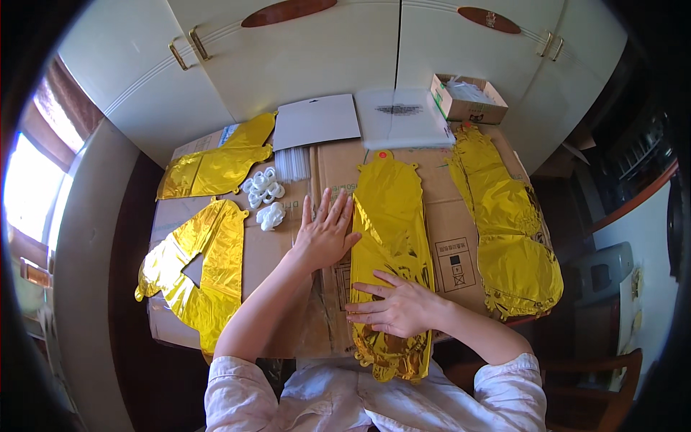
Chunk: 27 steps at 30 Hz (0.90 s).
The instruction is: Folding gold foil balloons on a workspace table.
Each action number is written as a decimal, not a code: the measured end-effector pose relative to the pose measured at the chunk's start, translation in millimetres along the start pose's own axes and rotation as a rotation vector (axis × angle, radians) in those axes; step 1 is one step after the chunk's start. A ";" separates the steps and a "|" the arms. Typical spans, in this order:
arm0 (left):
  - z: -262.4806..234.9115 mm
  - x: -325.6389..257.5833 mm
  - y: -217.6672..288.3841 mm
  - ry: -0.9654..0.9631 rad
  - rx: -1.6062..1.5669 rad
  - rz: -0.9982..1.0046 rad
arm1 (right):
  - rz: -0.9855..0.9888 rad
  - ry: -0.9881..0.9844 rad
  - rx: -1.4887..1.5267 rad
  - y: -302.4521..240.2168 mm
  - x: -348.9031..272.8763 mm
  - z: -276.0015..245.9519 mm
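Observation:
A long, flat gold foil balloon (389, 209) lies lengthwise in front of me on brown cardboard, with a red spot on its far tab. Its near end hangs past the cardboard's edge toward my lap. My right hand (403, 307) rests palm down on its lower half, fingers spread. Just beside its left edge, my left hand (322, 236) lies flat with fingers stretched out, mostly over the cardboard. Neither hand grips anything. Another flat gold foil balloon (223, 241), with a triangular hole, lies to the left.
Gold foil balloons also lie far left (216, 167) and at right (504, 223). White ribbon coils (264, 187), transparent sticks (292, 164), a pale sheet (318, 119), transparent plastic bags (403, 122) and a small open box (468, 108) stand toward the cabinets (302, 57).

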<state>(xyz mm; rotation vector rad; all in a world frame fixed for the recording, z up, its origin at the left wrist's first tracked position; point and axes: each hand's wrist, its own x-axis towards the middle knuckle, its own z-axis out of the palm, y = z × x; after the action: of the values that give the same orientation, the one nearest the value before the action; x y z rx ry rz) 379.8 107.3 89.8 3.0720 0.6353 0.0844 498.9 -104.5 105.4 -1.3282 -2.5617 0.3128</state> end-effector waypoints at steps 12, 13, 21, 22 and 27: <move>2.7 39.7 -3.3 -0.020 0.139 -0.177 | 0.005 -0.089 -0.045 1.0 1.0 0.6; 2.6 42.0 -3.7 -0.033 0.136 -0.190 | 0.004 -0.089 -0.046 0.9 0.9 0.8; 13.0 62.9 -10.0 0.069 0.087 -0.299 | -0.030 0.004 -0.053 0.5 -0.4 6.1; 16.4 63.2 -12.3 0.114 0.082 -0.315 | -0.037 -0.009 -0.058 0.3 0.8 6.7; 14.3 63.0 -14.2 0.281 0.058 -0.280 | -0.046 -0.058 -0.093 1.4 1.0 4.3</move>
<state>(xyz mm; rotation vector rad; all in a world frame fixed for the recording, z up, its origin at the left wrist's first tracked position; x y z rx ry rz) 432.7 145.4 78.5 3.0123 1.0897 0.5089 498.1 -103.3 101.1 -1.3083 -2.6811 0.2294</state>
